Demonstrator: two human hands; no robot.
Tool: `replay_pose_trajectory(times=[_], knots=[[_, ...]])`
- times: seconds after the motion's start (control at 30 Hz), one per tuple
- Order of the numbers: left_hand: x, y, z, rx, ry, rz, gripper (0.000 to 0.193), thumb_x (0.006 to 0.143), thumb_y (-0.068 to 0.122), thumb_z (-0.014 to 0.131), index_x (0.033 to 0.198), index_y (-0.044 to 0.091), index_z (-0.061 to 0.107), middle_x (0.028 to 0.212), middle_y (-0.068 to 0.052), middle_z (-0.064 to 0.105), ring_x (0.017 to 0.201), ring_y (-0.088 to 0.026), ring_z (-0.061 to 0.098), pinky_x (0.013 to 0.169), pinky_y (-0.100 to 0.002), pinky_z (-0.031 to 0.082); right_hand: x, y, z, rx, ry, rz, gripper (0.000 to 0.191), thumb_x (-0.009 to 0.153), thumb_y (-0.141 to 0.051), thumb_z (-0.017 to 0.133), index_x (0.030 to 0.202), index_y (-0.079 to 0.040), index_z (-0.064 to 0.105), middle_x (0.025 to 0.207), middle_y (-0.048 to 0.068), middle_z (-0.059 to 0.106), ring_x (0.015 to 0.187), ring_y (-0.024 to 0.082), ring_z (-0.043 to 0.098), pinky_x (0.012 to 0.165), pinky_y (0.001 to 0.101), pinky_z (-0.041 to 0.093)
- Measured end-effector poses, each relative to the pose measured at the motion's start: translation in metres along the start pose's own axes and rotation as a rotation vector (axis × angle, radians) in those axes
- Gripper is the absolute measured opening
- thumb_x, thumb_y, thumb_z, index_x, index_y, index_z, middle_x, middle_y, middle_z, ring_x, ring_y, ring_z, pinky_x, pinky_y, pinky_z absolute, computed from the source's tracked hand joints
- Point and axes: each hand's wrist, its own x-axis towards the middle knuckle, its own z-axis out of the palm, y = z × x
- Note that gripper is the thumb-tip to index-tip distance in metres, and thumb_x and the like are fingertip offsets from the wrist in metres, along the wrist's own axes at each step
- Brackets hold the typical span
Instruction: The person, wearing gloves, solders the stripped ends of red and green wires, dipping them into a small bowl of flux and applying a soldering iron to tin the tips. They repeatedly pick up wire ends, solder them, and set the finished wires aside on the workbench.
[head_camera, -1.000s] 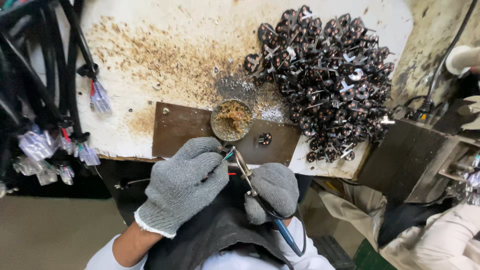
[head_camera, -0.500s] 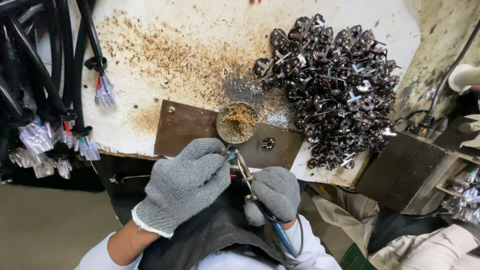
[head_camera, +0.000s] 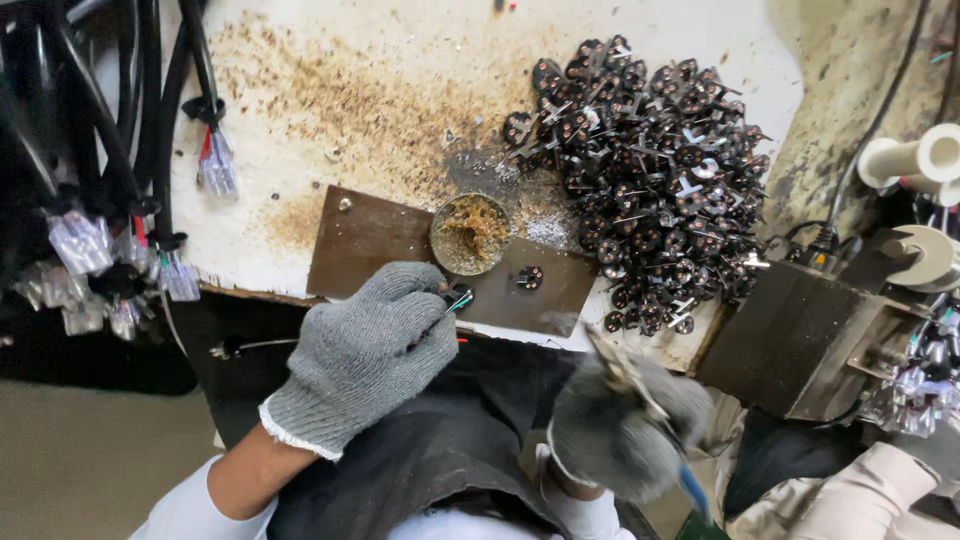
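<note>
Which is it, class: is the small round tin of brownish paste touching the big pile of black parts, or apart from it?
Apart. The head view shows bare, dusty table between the tin and the pile.

Coarse grey knit gloves (head_camera: 365, 350) (matt cloth)

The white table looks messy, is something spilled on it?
Yes. Brown crumbly residue is scattered across the white table above the small round tin, and grey powder lies beside the tin. It looks like spilled grit.
</note>
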Motion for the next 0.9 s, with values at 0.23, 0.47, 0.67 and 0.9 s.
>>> replay_pose_trajectory(times=[0.23, 0.47, 0.67, 0.9], knots=[[0.005, 0.001, -0.002, 0.007, 0.020, 0.015, 0.012, 0.084, 0.015, 0.077, 0.092, 0.010, 0.071, 0.102, -0.004, 0.071, 0.071, -0.025, 0.071, 0.061, -0.036, 0.056, 0.006, 0.001, 0.030, 0.107, -0.146, 0.175, 0.019, 0.103, -0.018, 0.064, 0.116, -0.005, 0.060, 0.091, 0.009, 0.061, 0.068, 0.017, 0.055, 0.059, 0.0290, 0.045], [0.013, 0.003, -0.001, 0.002, -0.004, 0.005, 0.012, 0.083, 0.016, 0.078, 0.091, 0.010, 0.070, 0.101, -0.005, 0.070, 0.070, -0.026, 0.070, 0.059, -0.036, 0.055, -0.022, 0.020, 0.023, 0.599, -0.037, 0.358, 0.033, 0.101, -0.019, 0.073, 0.124, -0.003, 0.055, 0.099, 0.011, 0.063, 0.071, 0.015, 0.059, 0.062, 0.0272, 0.051], [0.018, 0.000, -0.003, 0.032, -0.029, 0.015, 0.013, 0.084, 0.018, 0.078, 0.091, 0.011, 0.069, 0.104, -0.005, 0.070, 0.072, -0.026, 0.070, 0.059, -0.037, 0.054, -0.023, 0.020, 0.062, 0.399, -0.222, 0.138, 0.041, 0.105, -0.027, 0.063, 0.135, -0.006, 0.045, 0.096, 0.018, 0.068, 0.067, 0.024, 0.068, 0.060, 0.0337, 0.060], [0.005, -0.002, -0.006, 0.041, -0.102, 0.047, 0.015, 0.083, 0.022, 0.078, 0.091, 0.012, 0.071, 0.105, -0.005, 0.069, 0.068, -0.026, 0.069, 0.054, -0.038, 0.052, -0.034, 0.018, 0.066, 0.100, -0.037, -0.171, 0.050, 0.109, -0.042, 0.057, 0.139, -0.004, 0.044, 0.109, 0.020, 0.071, 0.090, 0.031, 0.072, 0.082, 0.0386, 0.060]])
